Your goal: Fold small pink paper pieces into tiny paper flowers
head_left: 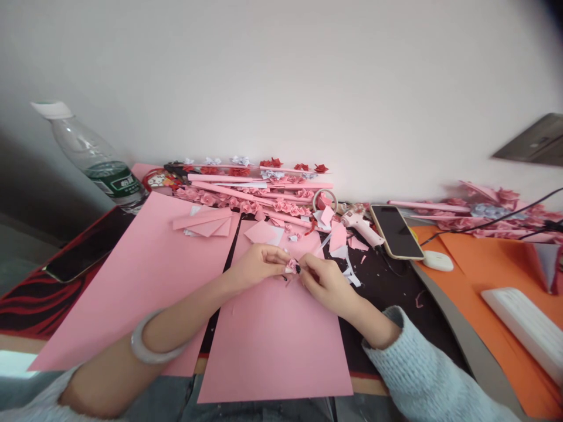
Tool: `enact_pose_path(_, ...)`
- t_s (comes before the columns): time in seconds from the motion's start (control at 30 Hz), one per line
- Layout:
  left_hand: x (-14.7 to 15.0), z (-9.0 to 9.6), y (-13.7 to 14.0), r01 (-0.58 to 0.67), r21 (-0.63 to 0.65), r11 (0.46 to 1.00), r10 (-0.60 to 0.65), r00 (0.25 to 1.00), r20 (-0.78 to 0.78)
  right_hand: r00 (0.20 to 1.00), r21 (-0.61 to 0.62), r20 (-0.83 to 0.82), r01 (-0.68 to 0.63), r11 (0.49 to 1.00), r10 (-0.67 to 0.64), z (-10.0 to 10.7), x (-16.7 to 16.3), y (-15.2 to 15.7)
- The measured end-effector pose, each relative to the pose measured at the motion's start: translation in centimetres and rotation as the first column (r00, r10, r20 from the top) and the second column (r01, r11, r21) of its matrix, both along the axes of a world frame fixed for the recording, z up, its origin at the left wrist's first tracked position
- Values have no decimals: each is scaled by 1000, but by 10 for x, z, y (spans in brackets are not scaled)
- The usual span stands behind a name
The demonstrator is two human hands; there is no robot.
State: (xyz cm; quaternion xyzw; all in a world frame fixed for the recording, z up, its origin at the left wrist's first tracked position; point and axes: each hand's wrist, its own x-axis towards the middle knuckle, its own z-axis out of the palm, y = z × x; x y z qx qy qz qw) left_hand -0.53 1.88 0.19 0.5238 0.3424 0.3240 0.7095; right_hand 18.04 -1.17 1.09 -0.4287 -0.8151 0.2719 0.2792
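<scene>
A small pink paper flower (291, 266) is pinched between the thumb and fingers of my left hand (261, 265). Close against the flower's right side, my right hand (328, 281) has its thumb and fingers closed together. A tiny dark piece (298, 269) shows between the flower and my right fingertips; I cannot tell what it is or which hand holds it. Both hands are above a large pink sheet (277, 340). Just beyond them lie small pink and white paper squares (260, 232) and a pale pink glue gun (363, 227).
Pink paper stems with flowers (250, 202) lie along the wall. A second pink sheet (153, 264) carries folded pieces (206, 221). A water bottle (94, 155) and a dark phone (81, 258) are left; another phone (397, 231), a white case (437, 260) and orange paper (475, 281) are right.
</scene>
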Motion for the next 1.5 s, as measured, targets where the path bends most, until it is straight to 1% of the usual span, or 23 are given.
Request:
enact_pose_path(0.13,0,4,-1,-28,-59,998,28,1000,-9,1000,11,7,-9,1000,9,0,0,0)
enact_pose_path(0.2,1,6,-2,-37,-69,997,36,999,-14,1000,8,11,-1,1000,1,-1,-1,0)
enact_pose_path(0.33,2,7,-2,-39,-52,998,37,998,-40,1000,-3,15,22,1000,-22,-1,-1,0)
enact_pose_path(0.5,1,2,0,-52,-40,998,48,996,-78,998,1,3,63,998,-63,-1,0,0)
enact_pose_path(0.77,-1,5,0,-19,3,1000,19,991,-132,999,3,-9,53,999,-53,0,-1,0)
enact_pose_path(0.97,-1,2,0,-22,-15,1000,20,995,-98,998,8,2,63,998,-63,-1,-1,0)
enact_pose_path(1.13,1,-2,1,-26,34,999,27,999,-40,999,11,-2,34,999,-34,-1,-2,-1)
enact_pose_path(1.33,-1,-3,4,-76,39,996,78,994,-79,999,1,-22,23,1000,-23,2,-1,0)
enact_pose_path(1.43,-3,-4,4,-98,64,993,104,991,-87,997,31,-58,57,998,-56,2,1,0)
enact_pose_path(1.5,-3,-6,4,-86,70,994,92,992,-89,995,66,-80,70,995,-64,2,1,0)
